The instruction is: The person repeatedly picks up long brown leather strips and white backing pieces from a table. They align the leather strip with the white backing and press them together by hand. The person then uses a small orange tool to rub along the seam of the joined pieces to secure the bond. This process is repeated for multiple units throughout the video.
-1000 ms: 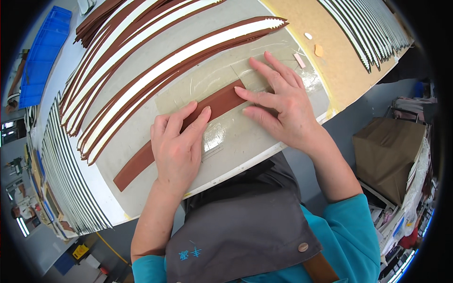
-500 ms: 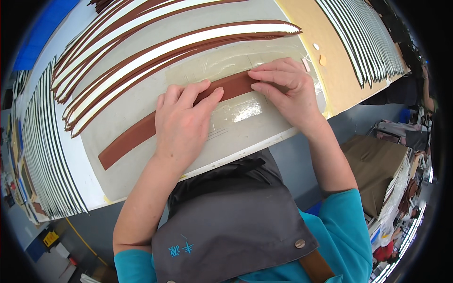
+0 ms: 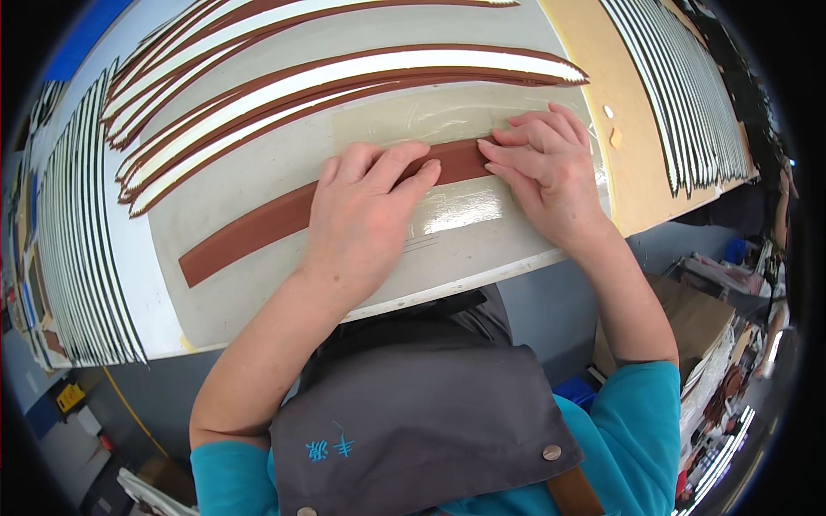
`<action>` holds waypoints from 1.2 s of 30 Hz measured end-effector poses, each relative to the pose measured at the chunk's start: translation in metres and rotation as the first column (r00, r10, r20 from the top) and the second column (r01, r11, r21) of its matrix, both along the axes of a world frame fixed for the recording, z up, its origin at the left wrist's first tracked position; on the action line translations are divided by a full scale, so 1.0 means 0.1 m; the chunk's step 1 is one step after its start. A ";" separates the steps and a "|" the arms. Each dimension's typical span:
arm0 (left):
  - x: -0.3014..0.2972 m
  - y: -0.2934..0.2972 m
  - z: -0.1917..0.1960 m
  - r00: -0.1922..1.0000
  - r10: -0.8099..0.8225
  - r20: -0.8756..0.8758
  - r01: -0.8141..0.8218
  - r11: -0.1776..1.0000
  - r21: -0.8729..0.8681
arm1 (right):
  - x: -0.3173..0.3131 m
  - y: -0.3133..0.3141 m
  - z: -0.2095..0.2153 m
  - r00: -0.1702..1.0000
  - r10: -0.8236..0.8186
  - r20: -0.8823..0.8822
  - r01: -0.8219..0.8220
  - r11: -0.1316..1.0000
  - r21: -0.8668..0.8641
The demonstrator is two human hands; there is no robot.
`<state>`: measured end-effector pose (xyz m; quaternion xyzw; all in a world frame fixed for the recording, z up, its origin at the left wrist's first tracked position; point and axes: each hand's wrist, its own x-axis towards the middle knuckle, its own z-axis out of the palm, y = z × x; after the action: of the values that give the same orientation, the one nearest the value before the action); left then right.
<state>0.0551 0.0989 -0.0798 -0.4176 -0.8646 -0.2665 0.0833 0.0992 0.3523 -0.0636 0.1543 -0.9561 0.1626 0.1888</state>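
Note:
A long, slightly curved reddish-brown strip, leather-like and smooth, lies across the grey mat in front of me. My left hand rests over its middle, fingers curled on the far edge and thumb against the top face. Near the strip's right end, my right hand is closed, with thumb and forefinger at the strip; the other fingers bend behind. That end is hidden by the right hand. A glossy clear sheet shows beneath the strip between and below my hands.
Beyond the strip lie bundled brown strips with white faces. Dark-and-white strips stand in rows at the left and right of the table. Two small pale scraps sit on the tan board. The table's near edge runs before my apron.
The whole view has shifted, so table and hands appear farther right. Both hands stay on the same brown strip, at nearly the same places along it.

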 end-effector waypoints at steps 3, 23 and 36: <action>0.09 -0.06 0.04 1.000 -0.002 0.006 0.002 0.998 -0.068 | 0.02 -0.04 0.01 1.000 0.008 0.013 -0.008 0.999 0.036; 0.42 -0.29 0.08 0.981 0.127 0.145 -0.121 0.991 -0.050 | 0.11 -0.09 -0.10 0.999 -0.047 0.005 0.047 0.998 -0.037; 0.29 -0.20 0.09 0.992 0.121 0.044 -0.118 0.991 -0.056 | 0.11 -0.03 -0.16 0.998 -0.064 0.014 0.065 0.985 -0.162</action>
<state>0.0838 0.0790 -0.0712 -0.3607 -0.8967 -0.2476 0.0675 0.1102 0.3493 -0.0799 0.1065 -0.9449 0.2346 0.2017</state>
